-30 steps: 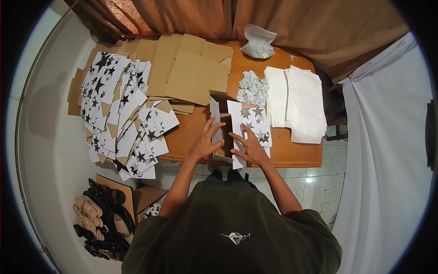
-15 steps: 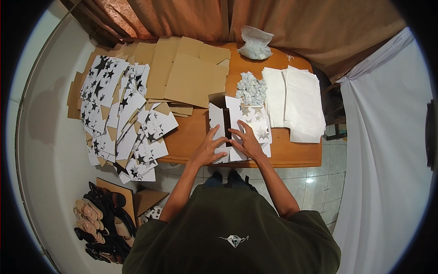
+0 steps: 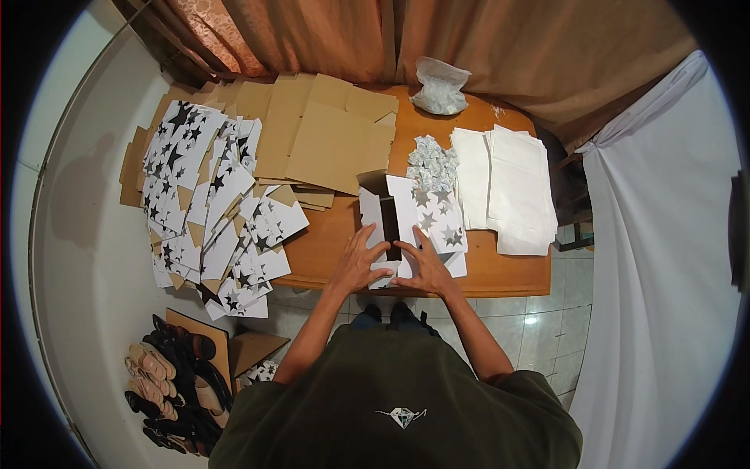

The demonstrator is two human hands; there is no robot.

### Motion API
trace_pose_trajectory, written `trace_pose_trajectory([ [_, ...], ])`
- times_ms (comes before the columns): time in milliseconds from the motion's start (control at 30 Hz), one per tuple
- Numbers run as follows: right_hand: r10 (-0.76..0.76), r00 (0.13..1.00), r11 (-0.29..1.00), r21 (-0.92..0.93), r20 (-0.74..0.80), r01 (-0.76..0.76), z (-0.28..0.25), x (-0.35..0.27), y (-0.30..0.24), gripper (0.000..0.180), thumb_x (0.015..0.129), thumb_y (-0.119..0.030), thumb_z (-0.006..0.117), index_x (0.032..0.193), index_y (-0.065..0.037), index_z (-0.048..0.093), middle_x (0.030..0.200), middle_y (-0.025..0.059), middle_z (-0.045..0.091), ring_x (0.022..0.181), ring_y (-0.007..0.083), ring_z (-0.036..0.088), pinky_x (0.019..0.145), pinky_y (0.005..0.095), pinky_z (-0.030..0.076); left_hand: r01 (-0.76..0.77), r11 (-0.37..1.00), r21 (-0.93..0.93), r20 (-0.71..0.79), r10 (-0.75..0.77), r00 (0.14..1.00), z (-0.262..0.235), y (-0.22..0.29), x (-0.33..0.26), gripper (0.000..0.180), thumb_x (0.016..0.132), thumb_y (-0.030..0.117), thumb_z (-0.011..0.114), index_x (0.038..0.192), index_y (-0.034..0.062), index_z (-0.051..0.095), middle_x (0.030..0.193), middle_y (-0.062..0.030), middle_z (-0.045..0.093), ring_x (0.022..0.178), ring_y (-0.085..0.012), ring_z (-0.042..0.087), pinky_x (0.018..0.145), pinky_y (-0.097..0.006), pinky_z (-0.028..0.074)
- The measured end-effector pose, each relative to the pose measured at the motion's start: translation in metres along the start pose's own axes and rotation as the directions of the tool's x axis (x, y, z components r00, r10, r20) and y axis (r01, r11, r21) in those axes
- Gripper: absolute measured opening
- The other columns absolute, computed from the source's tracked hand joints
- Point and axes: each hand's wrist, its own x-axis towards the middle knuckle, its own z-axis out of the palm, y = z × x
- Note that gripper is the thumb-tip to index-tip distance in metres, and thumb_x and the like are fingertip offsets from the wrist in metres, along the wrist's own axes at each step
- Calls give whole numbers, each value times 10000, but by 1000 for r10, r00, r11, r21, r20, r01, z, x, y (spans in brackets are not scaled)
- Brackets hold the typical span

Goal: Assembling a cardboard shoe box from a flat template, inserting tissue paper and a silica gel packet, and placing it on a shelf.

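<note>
A white cardboard box (image 3: 405, 207) with grey stars stands at the table's front edge, its top flaps parted around a dark slot. My left hand (image 3: 359, 262) rests on the left flap, fingers spread and thumb by the small front flap (image 3: 383, 275). On the right flap lies my right hand (image 3: 426, 267), its fingers likewise apart and the thumb near the slot. What is inside the box is too dark to tell.
Flat star-printed cardboard pieces (image 3: 187, 180) overlap on the left, beside brown cardboard sheets (image 3: 336, 148). Small crumpled silvery-white packets (image 3: 432, 164), white paper sheets (image 3: 519, 184) and a clear plastic bag (image 3: 440, 86) lie right and behind. Shoes (image 3: 176, 375) stand lower left on the floor.
The gap between the box's top flaps looks wider. My left hand has shifted slightly left, and my fingers have moved toward the front of the box. The whole view has tilted slightly.
</note>
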Motion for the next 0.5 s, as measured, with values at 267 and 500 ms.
trace_pose_trajectory([
  [267, -45, 999, 997, 66, -12, 46, -28, 6, -15, 844, 616, -344, 901, 1380, -227, 563, 1551, 333, 253, 1435, 525, 298, 1161, 528, 344, 12, 987, 159, -198, 20, 980, -16, 37, -9, 612, 731, 555, 821, 1115, 109, 655, 1389, -229, 405, 1391, -435, 309, 1118, -589, 273],
  [500, -16, 999, 1000, 21, 40, 15, -50, 5, -42, 815, 617, -271, 883, 1361, -231, 552, 1527, 303, 302, 1411, 494, 343, 1157, 514, 358, -130, 991, 41, -65, 133, 989, -43, 40, -8, 591, 706, 532, 846, 1103, 129, 678, 1486, -162, 378, 1444, -392, 283, 1125, -610, 247],
])
